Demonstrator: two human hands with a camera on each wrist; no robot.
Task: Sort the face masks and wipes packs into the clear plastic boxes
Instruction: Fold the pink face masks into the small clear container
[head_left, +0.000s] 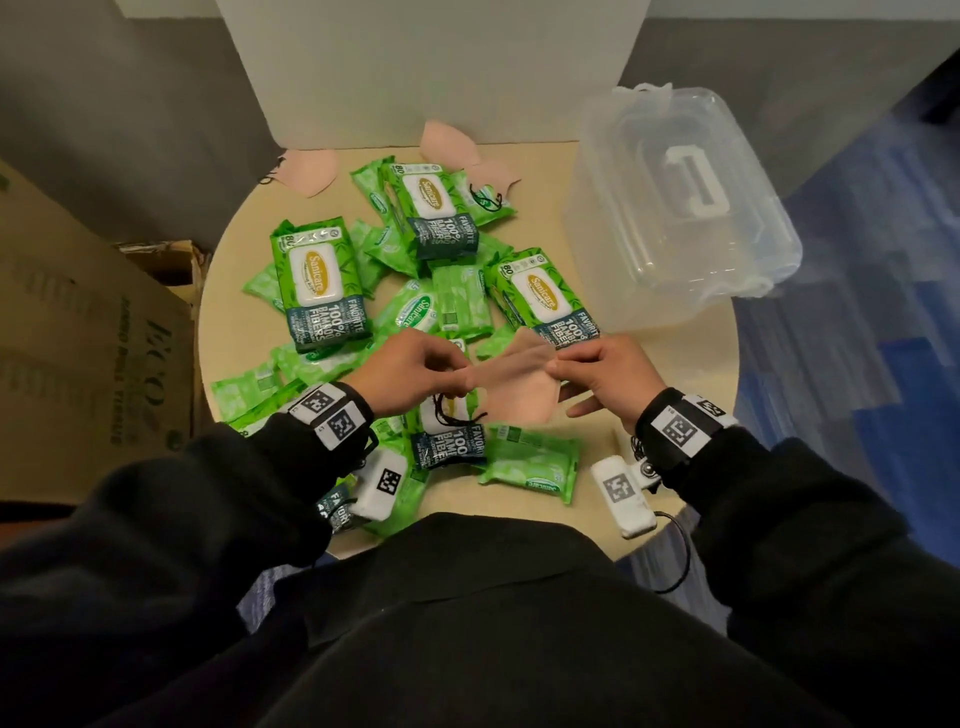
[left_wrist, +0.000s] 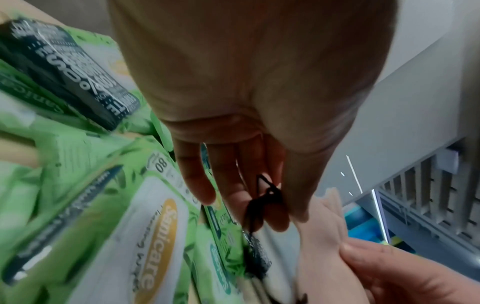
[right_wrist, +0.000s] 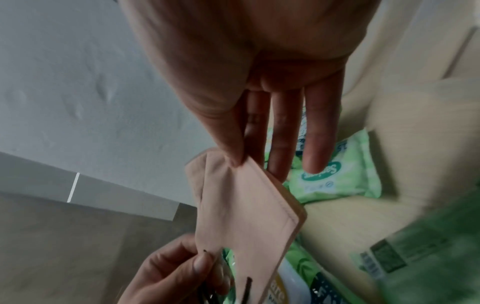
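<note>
Right now both hands hold one peach-pink folded fabric face mask above the near part of the round beige table. The left hand pinches one end of it between thumb and fingertips, with the mask's black ear loop hanging beside its fingers; the right hand pinches the opposite end between thumb and forefinger, its other fingers held out straight.

Green wipes packs lie scattered across the table under and beyond the hands. The large green packs with white flip lids read "Sanicare" in a gold oval, with "80" in a corner and a dark band saying "FAVORITE" and "100% BAMBOO FIBERS"; one sits further back and another just beyond the right hand. The small pale green sachet-style packs carry the same Sanicare name in a green oval. More peach-pink masks lie at the table's far edge.

A clear plastic box with a white latch handle on its lid stands at the far right of the table, closed; nothing shows inside it. A brown cardboard carton stands left of the table; its print is too blurred to read.
</note>
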